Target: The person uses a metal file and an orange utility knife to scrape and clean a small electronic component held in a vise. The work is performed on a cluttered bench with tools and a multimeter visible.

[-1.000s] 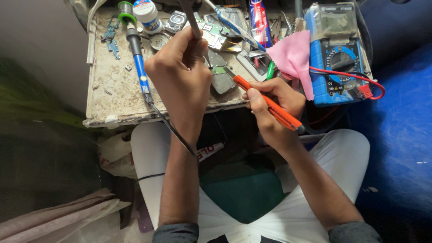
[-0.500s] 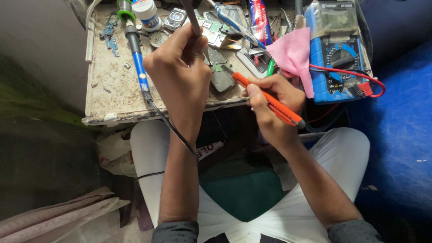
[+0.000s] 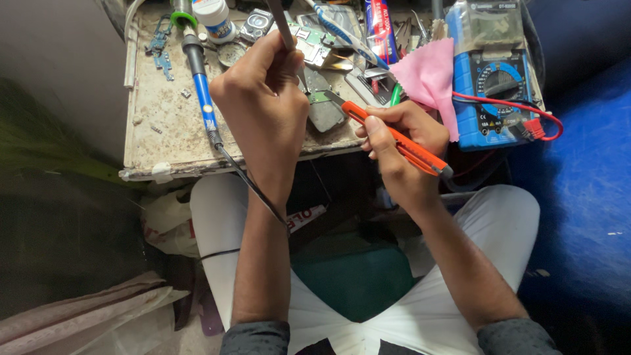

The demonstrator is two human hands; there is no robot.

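Observation:
My left hand point(image 3: 266, 105) is closed around a thin dark rod-like tool point(image 3: 281, 23) that stands upright over the small worn worktable point(image 3: 164, 125). My right hand point(image 3: 401, 135) grips an orange utility knife point(image 3: 394, 139) like a pen. Its blade tip points left at a small dark flat part point(image 3: 323, 112) lying on the table between my hands. A green circuit board point(image 3: 314, 49) lies just behind my left hand.
A blue-handled soldering iron point(image 3: 199, 85) with a black cord lies at the left. A blue multimeter point(image 3: 494, 92) with a red lead sits at the right, a pink cloth point(image 3: 430, 75) beside it. A white jar point(image 3: 213, 16), tubes and small parts crowd the back.
Both hands stay in nearly the same place. The knife tip has shifted slightly along the dark part.

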